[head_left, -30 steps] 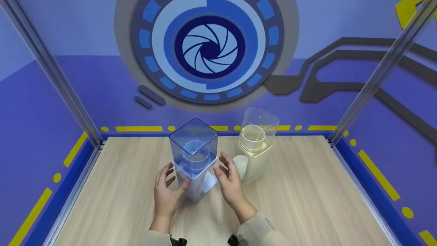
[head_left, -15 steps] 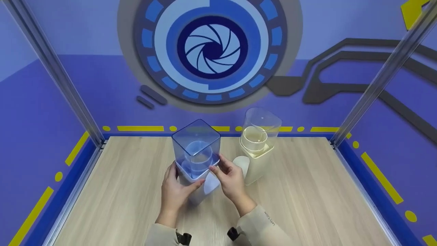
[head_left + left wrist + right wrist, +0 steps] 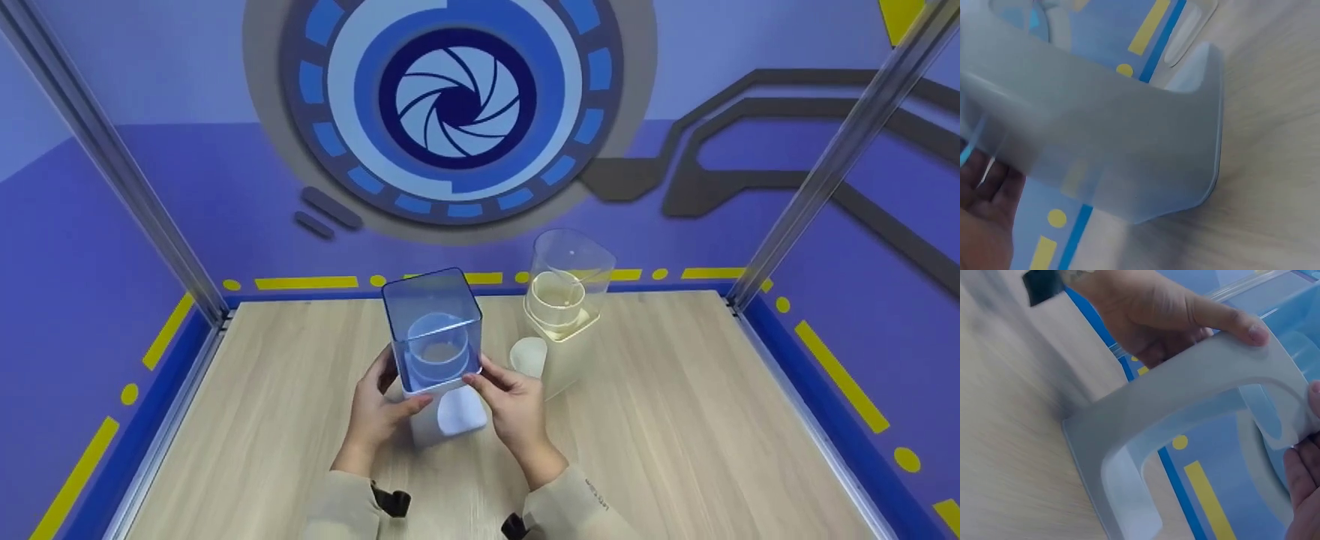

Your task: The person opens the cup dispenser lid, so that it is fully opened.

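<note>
A dispenser-like container stands between my hands, with a clear blue square upper box (image 3: pixel 431 300) and a whitish body (image 3: pixel 424 431). Inside the box is a round ring (image 3: pixel 439 349). A rounded foot (image 3: pixel 461 414) juts from the body's base, towards me. My left hand (image 3: pixel 377 415) grips the left side just under the box, its thumb across the near face, also seen in the right wrist view. My right hand (image 3: pixel 519 411) pinches the right near edge between thumb and fingers. Whether the base touches the table cannot be told.
A similar container (image 3: pixel 570 364), cream with a clear upper box, stands behind to the right, near my right hand. The wooden table (image 3: pixel 675 420) meets a patterned blue back wall (image 3: pixel 187 225) and metal posts (image 3: pixel 814 161) at its corners.
Both hands have closed in from beside the blue container and now hold it. It has turned, so a flat side rather than a corner faces me, with its foot pointing nearer.
</note>
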Action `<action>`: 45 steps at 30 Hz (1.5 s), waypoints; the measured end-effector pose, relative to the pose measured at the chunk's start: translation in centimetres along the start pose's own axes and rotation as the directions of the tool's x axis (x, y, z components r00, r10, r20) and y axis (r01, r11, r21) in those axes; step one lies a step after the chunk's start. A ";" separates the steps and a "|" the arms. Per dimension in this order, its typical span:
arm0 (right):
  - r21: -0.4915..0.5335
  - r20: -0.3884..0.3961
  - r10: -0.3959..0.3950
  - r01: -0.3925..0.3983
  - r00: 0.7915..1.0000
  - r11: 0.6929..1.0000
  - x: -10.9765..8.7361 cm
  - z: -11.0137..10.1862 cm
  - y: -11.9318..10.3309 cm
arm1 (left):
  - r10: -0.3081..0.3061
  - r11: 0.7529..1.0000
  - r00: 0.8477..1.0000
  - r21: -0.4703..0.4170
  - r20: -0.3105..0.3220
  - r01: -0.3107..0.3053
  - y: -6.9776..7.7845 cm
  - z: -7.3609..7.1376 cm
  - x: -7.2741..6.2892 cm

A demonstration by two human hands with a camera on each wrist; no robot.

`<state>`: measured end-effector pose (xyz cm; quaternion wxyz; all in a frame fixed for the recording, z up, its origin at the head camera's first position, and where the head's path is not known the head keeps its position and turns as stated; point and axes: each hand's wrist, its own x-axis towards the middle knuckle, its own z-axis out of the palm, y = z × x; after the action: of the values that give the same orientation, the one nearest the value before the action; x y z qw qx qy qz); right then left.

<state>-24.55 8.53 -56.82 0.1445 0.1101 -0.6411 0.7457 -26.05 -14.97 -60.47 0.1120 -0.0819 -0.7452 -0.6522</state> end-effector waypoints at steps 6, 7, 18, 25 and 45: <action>-0.017 -0.066 -0.088 0.088 0.994 0.996 -1.6 1.1 0.0 | -0.029 0.968 0.991 -0.244 0.129 0.060 -1.3 -0.5 0.5; -0.023 -0.077 -0.116 0.115 0.990 0.993 -1.9 1.3 0.0 | -0.029 0.961 0.989 -0.269 0.143 0.067 -1.5 -0.6 0.6; -0.140 -0.131 -0.287 0.269 0.949 0.953 -4.1 1.8 1.0 | 0.008 0.945 0.962 -0.318 0.272 0.082 -2.2 -1.4 1.5; -0.173 -0.045 -0.346 0.334 0.937 0.927 -1.4 -0.4 -0.2 | -0.044 0.960 0.948 -0.248 0.314 0.127 -2.1 -1.1 1.6; -0.095 0.492 -0.116 0.185 0.863 0.978 7.9 0.0 -4.3 | -0.051 0.962 0.933 -0.234 0.355 0.142 -1.7 -1.5 2.3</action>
<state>-30.41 9.67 -50.12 0.0448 0.3326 -0.6964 0.6343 -28.57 -16.77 -61.27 -0.0647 -0.1720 -0.6659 -0.7230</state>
